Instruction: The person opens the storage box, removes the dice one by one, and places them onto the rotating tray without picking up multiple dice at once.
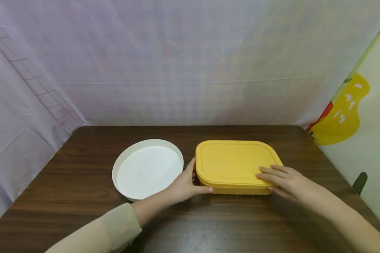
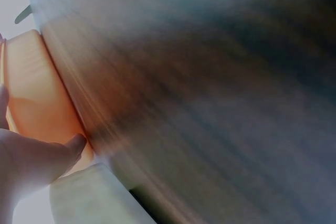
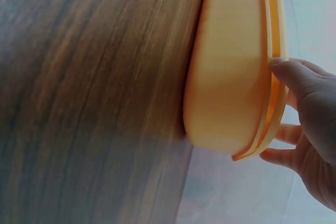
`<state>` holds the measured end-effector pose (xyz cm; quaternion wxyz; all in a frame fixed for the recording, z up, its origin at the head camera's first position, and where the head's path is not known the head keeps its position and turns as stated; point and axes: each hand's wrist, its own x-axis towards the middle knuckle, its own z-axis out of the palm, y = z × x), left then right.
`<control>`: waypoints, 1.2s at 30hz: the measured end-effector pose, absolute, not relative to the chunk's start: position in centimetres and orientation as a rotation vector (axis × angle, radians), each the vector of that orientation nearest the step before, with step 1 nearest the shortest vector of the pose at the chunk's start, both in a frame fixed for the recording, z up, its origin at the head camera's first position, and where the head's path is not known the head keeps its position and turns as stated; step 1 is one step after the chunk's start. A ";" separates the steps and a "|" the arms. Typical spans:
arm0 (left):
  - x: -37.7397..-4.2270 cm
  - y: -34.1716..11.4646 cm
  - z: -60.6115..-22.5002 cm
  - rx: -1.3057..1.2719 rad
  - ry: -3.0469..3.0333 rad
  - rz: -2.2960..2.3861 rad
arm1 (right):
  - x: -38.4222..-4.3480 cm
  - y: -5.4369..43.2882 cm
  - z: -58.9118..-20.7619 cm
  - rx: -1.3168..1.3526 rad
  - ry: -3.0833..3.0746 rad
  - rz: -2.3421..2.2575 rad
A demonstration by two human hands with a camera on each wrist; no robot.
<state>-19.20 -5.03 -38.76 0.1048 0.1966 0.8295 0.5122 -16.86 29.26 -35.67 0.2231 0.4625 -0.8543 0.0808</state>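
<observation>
A yellow rectangular storage box (image 1: 240, 190) stands on the table, its flat yellow lid (image 1: 228, 160) on top. My left hand (image 1: 183, 186) grips the box's left end, thumb along the front wall and fingers round the side. At the right front corner, my right hand (image 1: 286, 181) pinches the lid, fingers laid over its top and thumb at the edge. In the right wrist view, a narrow gap shows between the rim of the box (image 3: 231, 66) and the lid (image 3: 281, 93) near that thumb. The inside of the box is hidden.
A shallow round white tray (image 1: 150, 172) sits left of the box, partly behind my left forearm. The dark wooden table (image 1: 196, 225) ends at a pale curtain (image 1: 190, 70) behind. To the right hangs a light cloth (image 1: 377, 140) with a yellow print.
</observation>
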 end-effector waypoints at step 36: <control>-19.1 -5.1 -38.6 0.520 2.451 1.525 | -16.3 28.5 -32.8 1.023 -2.325 0.306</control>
